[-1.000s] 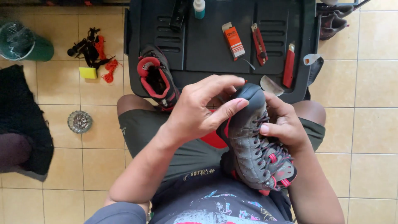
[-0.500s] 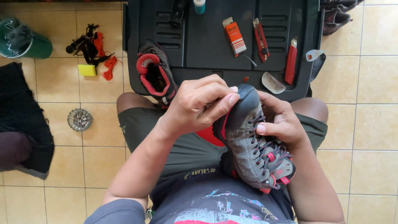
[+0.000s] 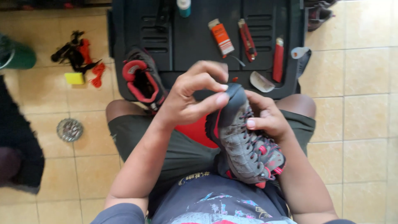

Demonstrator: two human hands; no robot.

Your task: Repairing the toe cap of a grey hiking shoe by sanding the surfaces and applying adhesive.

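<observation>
- Your left hand [image 3: 188,97] pinched the black toe cap of the grey shoe [image 3: 244,137], fingers clamped on it
- Your right hand [image 3: 267,118] gripped its laces
- Its long axis ran from those fingertips toward your lap

- Grey shoe [image 3: 244,143] with red lace loops lies on the lap, toe pointing away from the body.
- Left hand [image 3: 192,99] grips the black toe cap — thumb pressed on the rubber.
- Right hand [image 3: 269,118] steadies the laced side.
- Second shoe [image 3: 141,81], red-lined, rests on the black tray [image 3: 195,41].
- On the tray: orange tube [image 3: 221,37], two red cutters [image 3: 247,39] [image 3: 278,60].
</observation>
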